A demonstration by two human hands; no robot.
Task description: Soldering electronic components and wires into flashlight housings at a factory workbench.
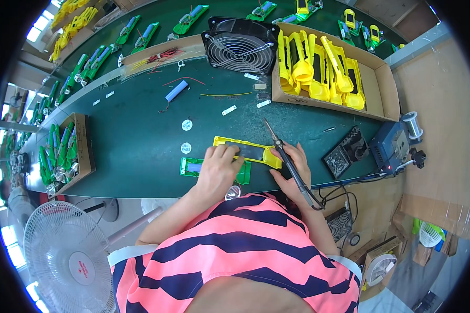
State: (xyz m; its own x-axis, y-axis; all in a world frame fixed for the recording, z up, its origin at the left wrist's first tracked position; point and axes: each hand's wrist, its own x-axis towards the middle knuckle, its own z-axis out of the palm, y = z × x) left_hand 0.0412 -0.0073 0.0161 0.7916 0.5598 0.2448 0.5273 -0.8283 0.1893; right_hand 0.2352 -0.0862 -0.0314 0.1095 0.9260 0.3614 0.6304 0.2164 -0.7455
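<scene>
On the green bench before me lies a yellow plastic housing (251, 151) with a dark panel set in it. My left hand (219, 169) bends over its left part, fingertips on the panel and thumb at the near edge, gripping it. A soldering iron (292, 168) rests in my right hand (296, 166), tip pointing away from me, beside the housing's right end. Partly hidden under my left hand is a green housing (190, 167) with a blue cylindrical cell. A round reflector (233, 192) sits at the bench's near edge.
A carton (384, 99) of yellow housings stands at the back right, next to a black fan (240, 47). A box (86, 148) of green assemblies is at left. A soldering station (389, 148) and black iron stand (347, 154) stand right. A blue cell (177, 91) lies beyond.
</scene>
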